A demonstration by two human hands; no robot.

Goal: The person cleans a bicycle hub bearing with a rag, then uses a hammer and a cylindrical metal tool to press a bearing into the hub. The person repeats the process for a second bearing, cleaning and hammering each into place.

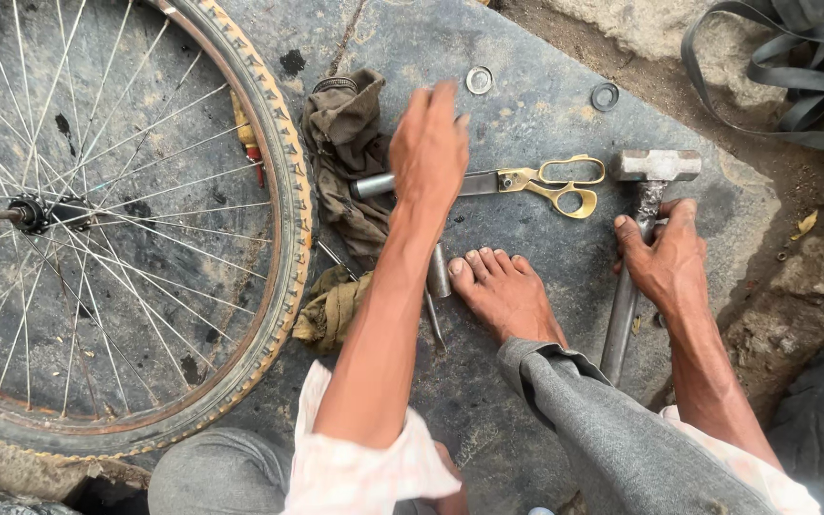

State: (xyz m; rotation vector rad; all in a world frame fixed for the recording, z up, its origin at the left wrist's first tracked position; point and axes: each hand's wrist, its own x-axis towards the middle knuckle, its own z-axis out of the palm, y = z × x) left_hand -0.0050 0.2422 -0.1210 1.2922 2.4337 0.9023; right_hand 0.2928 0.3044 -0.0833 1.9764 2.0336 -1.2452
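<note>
Reaching forward, the left hand [428,143] rests on top of a metal pipe [374,184] that lies on the dark ground [526,105]. Its fingers [443,95] are stretched out flat, not curled, so it presses on the pipe but does not grip it. The pipe sits just beside a dirty brown rag [345,143]. Big scissors [545,181] with gold handles lie to the right of the hand, with their blades pointing under it.

The right hand [669,262] is wrapped around the metal handle of a hammer [655,172]. The fingers are closed tight on it. The hammer head lies on the ground, near the scissors' handles.

A bare foot [503,291] is flat on the ground between the two hands. A short metal tool [439,272] lies just beside the toes.

A bike wheel [278,172] with thin spokes lies flat on the left. A second, yellowish rag [331,310] touches the tire's edge. Two small round rings [479,80] sit farther up on the ground. Black rubber strips [784,67] are piled in the top right corner.
</note>
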